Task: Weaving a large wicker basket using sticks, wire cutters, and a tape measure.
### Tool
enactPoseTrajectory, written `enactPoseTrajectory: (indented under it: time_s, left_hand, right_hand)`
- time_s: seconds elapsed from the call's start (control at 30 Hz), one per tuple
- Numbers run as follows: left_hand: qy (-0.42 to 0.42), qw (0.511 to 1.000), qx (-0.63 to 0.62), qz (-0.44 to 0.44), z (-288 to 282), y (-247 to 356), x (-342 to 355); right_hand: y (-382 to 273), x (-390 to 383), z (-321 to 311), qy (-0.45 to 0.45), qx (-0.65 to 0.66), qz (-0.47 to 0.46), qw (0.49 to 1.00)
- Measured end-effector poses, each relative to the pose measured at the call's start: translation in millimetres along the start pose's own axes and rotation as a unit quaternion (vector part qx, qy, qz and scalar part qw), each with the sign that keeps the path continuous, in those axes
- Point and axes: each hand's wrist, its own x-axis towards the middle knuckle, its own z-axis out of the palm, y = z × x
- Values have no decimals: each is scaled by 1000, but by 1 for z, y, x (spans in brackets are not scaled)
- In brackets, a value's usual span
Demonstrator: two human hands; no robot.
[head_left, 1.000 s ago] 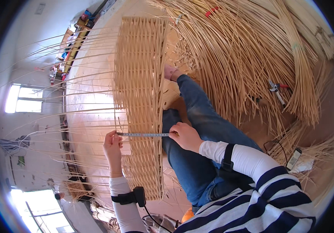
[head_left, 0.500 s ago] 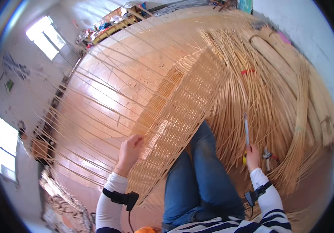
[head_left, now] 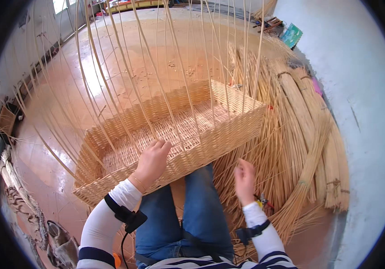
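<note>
A rectangular wicker basket (head_left: pixel 228 136) with long upright stakes (head_left: pixel 174 96) rising from its walls sits just beyond my knees, its open top facing up. My left hand (head_left: pixel 152 162) is closed on its near rim, fingers bent over the edge beside the stakes. To the right of the basket's near wall my right hand (head_left: pixel 245 180) hangs in the air with fingers curled; whether something thin is in it cannot be made out.
Loose willow rods (head_left: pixel 268 148) spread on the floor to the right, with tied bundles (head_left: pixel 309 121) along the wall. A hand tool (head_left: pixel 264 202) with yellow and red parts lies beside my right wrist. Bark-covered strips (head_left: pixel 20 193) lie far left, and wood scraps dot the floor.
The basket has gone from steeply tilted on its side to nearly level, its stakes now upright. My right hand has come in toward the basket; the blade-like tool it held no longer shows.
</note>
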Motion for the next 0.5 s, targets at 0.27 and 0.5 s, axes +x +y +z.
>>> enactPoseTrajectory:
  time_s: [0.27, 0.5]
  left_hand:
    - [43, 998, 19, -46, 18, 22, -21]
    - [-124, 991, -60, -2, 45, 52, -138]
  right_hand:
    - [-73, 44, 70, -260, 260, 160, 916]
    - [-80, 51, 81, -258, 170, 127, 942]
